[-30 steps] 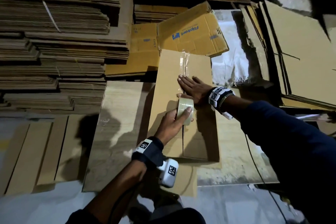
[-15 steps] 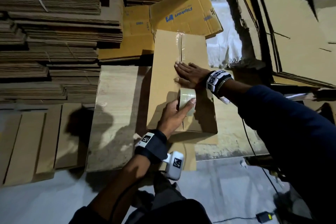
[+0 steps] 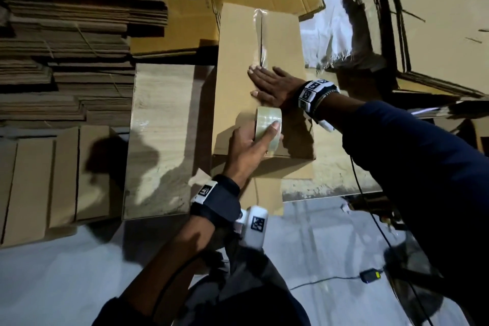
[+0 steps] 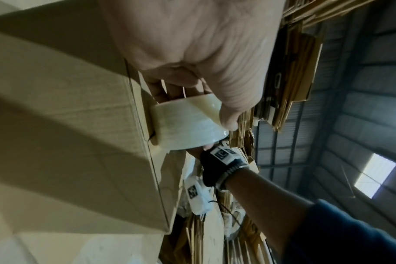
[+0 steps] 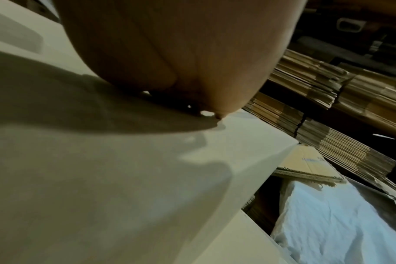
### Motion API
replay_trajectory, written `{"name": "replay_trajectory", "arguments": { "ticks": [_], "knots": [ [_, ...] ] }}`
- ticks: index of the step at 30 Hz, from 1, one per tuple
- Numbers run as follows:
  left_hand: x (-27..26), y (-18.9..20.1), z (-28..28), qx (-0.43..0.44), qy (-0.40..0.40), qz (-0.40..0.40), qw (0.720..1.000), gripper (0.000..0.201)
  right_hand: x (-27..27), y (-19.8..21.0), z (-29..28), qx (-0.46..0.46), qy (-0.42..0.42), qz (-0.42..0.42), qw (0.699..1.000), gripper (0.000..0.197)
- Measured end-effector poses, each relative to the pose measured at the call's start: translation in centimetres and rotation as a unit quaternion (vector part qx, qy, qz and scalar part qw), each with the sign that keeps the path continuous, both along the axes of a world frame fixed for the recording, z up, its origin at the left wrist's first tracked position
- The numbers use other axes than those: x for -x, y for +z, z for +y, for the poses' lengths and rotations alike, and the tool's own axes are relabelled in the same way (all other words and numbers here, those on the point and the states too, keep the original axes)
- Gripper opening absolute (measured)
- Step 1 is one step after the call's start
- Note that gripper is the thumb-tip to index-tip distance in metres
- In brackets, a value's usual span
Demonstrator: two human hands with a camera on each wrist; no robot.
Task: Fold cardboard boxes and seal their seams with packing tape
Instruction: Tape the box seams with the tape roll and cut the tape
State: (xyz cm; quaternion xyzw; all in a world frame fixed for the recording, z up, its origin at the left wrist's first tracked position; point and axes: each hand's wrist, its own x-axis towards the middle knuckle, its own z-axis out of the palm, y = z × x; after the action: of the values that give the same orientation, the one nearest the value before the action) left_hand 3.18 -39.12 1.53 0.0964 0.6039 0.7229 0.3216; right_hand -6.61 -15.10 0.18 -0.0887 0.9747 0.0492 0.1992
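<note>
Stacks of flattened cardboard (image 3: 66,34) along left and far side. Wood-grain table (image 3: 158,140) carries folded cardboard box (image 3: 238,74), seam up. Clear tape strip (image 3: 260,34) covers far part of seam. Right hand (image 3: 272,85) flat, fingers straight, pressing box top. Left hand (image 3: 248,145) gripping packing tape roll (image 3: 267,126) near box's near edge.

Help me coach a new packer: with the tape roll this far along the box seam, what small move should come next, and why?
Probably draw the tape roll on toward the near edge of the box. The left hand grips it just short of that edge, with tape already along the far seam, while the right hand presses flat on the flaps.
</note>
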Motion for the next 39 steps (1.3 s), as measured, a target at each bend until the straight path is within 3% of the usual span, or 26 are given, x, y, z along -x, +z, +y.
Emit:
{"name": "replay_trajectory", "arguments": {
  "ticks": [6,8,10,12,15,22,29,30,33,34,37,38,39],
  "knots": [
    [-0.3,0.0,1.1,0.019,0.023,-0.001,1.000,0.029,-3.2,0.8,-1.1,0.014,0.015,-0.009,1.000,0.119],
    [-1.5,0.2,0.6,0.019,0.029,0.007,0.999,0.023,-3.6,-0.1,-1.1,0.025,0.006,0.004,1.000,0.113],
    [-2.7,0.4,0.1,0.022,0.044,0.021,0.999,0.018,-3.5,-0.8,-1.0,0.029,-0.005,0.018,0.999,0.095],
    [-3.7,0.8,-0.3,0.034,0.054,0.032,0.997,0.024,-3.4,-1.2,-0.9,0.026,-0.009,0.030,0.999,0.082],
    [-4.6,1.7,-0.5,0.070,0.070,0.014,0.995,0.042,-3.5,-1.1,-0.9,0.025,-0.011,0.029,0.999,0.082],
    [-8.9,0.2,-1.2,0.136,0.082,-0.022,0.987,0.058,-3.9,-1.3,-0.9,0.031,-0.010,0.032,0.999,0.090],
    [-10.5,-3.3,-1.3,0.116,0.077,-0.030,0.990,0.029,-4.7,-1.4,-1.5,0.042,-0.028,0.060,0.997,0.085],
    [-10.3,-3.6,-1.4,0.115,0.076,-0.035,0.990,0.032,-5.2,-1.5,-1.7,0.039,-0.027,0.068,0.997,0.084],
    [-9.3,-4.7,-1.0,0.123,0.091,-0.060,0.986,0.081,-6.7,-1.7,-2.1,0.020,-0.013,0.092,0.996,0.085],
    [-9.0,-4.8,-1.0,0.120,0.089,-0.065,0.987,0.079,-7.3,-1.8,-2.3,0.017,-0.008,0.093,0.996,0.084],
    [-8.1,-4.2,-1.2,0.111,0.075,-0.066,0.989,0.014,-9.1,-1.4,-2.7,0.024,0.018,0.087,0.996,0.082],
    [-8.2,-3.2,-1.3,0.109,0.063,-0.062,0.990,0.009,-9.8,-1.2,-2.8,0.026,0.025,0.083,0.996,0.082],
    [-8.4,-2.1,-1.6,0.103,0.049,-0.058,0.992,0.018,-10.4,-1.0,-3.0,0.029,0.031,0.081,0.996,0.083]
  ]
}}
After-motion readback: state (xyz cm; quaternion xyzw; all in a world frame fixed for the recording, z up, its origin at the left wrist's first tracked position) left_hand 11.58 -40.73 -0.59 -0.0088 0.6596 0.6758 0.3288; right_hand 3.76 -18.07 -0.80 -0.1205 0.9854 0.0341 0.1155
